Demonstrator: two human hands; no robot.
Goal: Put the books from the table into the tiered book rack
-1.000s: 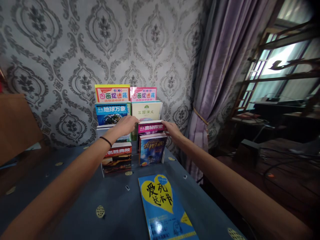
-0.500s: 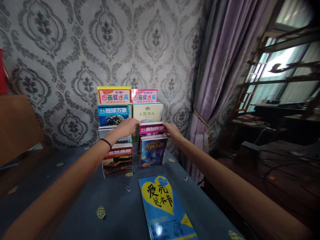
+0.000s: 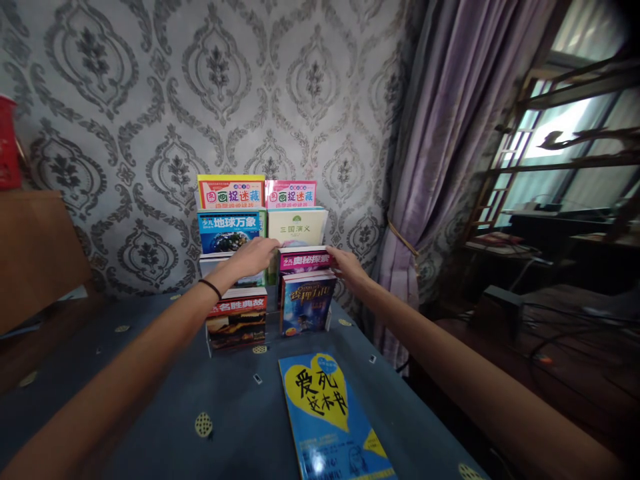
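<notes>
A purple-covered book (image 3: 303, 260) stands in the right column of a tiered book rack (image 3: 210, 350). My left hand (image 3: 257, 257) is closed at its upper left corner, and my right hand (image 3: 346, 265) grips its upper right edge. Directly in front of it stands a dark blue book (image 3: 306, 305), which hides its lower part. Behind rises a pale cream book (image 3: 295, 227). My left wrist passes in front of a partly covered book (image 3: 213, 267) in the left column. Below that is a book with a red title band (image 3: 240, 323).
Farther back stand a blue earth book (image 3: 230, 230) and two picture books, one yellow-edged (image 3: 233, 192), one pink (image 3: 291, 193). A blue book with a yellow heart (image 3: 330, 413) lies flat on the dark tablecloth (image 3: 150, 413). A purple curtain (image 3: 425, 167) hangs at right.
The view has shifted slightly, so the scene sits a little further right and lower. Both hands stay at the purple book's top corners, with no clear movement of the book.
</notes>
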